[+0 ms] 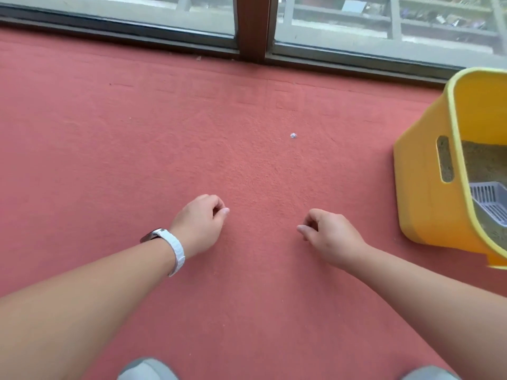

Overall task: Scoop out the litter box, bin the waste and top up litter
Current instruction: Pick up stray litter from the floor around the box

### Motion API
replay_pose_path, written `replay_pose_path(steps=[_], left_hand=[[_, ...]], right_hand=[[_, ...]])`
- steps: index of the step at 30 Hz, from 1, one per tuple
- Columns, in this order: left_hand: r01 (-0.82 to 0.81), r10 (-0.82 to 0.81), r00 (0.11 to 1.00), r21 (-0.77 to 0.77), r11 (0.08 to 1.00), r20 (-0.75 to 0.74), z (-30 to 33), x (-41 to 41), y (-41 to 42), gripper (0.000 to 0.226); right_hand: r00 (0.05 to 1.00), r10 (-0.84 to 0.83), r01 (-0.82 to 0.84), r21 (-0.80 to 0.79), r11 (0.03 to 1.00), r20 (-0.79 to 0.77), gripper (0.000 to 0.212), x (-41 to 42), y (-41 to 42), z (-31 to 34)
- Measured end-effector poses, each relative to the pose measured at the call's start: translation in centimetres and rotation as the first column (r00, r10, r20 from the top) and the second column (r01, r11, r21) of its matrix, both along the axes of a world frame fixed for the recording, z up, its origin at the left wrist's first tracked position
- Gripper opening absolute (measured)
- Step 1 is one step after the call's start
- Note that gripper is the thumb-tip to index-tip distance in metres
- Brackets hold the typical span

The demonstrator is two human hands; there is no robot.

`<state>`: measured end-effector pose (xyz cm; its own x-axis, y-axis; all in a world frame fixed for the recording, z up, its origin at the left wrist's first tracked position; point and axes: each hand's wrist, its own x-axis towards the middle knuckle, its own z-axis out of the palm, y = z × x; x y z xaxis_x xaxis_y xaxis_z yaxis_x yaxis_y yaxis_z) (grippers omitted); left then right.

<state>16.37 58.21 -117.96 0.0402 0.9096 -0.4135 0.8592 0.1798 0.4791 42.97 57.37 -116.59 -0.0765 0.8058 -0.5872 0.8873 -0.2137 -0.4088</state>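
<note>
Both hands hang over the red carpet (pixel 137 133) at lower centre, the left hand (pixel 201 223) and the right hand (pixel 329 237) each loosely curled and holding nothing. At the right edge stands the yellow litter box (pixel 428 193), with sandy litter (pixel 485 163) and a grey slotted scoop (pixel 491 204) inside it.

litter box (pixel 428 187) at right w/ scoop (pixel 491 204) in it, window (pixel 384 23) behind, hands on carpet (pixel 164 133) left.
</note>
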Motion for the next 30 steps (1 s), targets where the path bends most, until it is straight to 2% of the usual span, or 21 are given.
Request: replay_pose_path(steps=[4,8,12,17,21,27,30], left_hand=[[0.139,-0.142,0.989,-0.060,0.989,-0.047,0.3,0.2,-2.1,0.012],[0.184,-0.190,0.980,-0.081,0.980,-0.063,0.0,0.6,-3.6,0.006],[0.119,-0.123,0.991,-0.069,0.991,-0.059,-0.2,1.0,-4.4,0.006],[0.057,-0.059,0.998,-0.072,0.996,-0.031,-0.4,0.7,-5.1,0.008],[0.008,-0.011,0.999,-0.074,0.997,-0.033,-0.4,-0.4,-5.5,0.010],[-0.100,0.101,0.995,-0.070,0.993,0.010,-0.4,-2.4,-6.5,0.009],[-0.128,0.129,0.992,-0.078,0.989,0.005,-0.4,-3.2,-6.7,0.010]], right_hand=[[0.989,0.131,-0.127,-0.054,0.990,0.067,0.026,0.2,-1.3,-0.2],[0.974,0.219,-0.219,-0.008,0.976,0.059,0.017,-1.0,-1.4,-0.3],[0.970,0.244,-0.244,0.059,0.968,0.014,0.012,-2.7,-1.4,-0.5],[0.952,0.306,-0.300,0.162,0.940,-0.015,0.018,-6.0,-0.9,-1.5],[0.964,0.264,-0.246,0.282,0.927,-0.028,0.021,-8.5,-0.1,-2.1],[0.931,0.356,-0.362,0.326,0.873,0.082,0.025,-9.1,0.6,-3.3],[0.892,0.429,-0.448,0.380,0.809,0.138,0.017,-9.2,0.8,-3.4]])
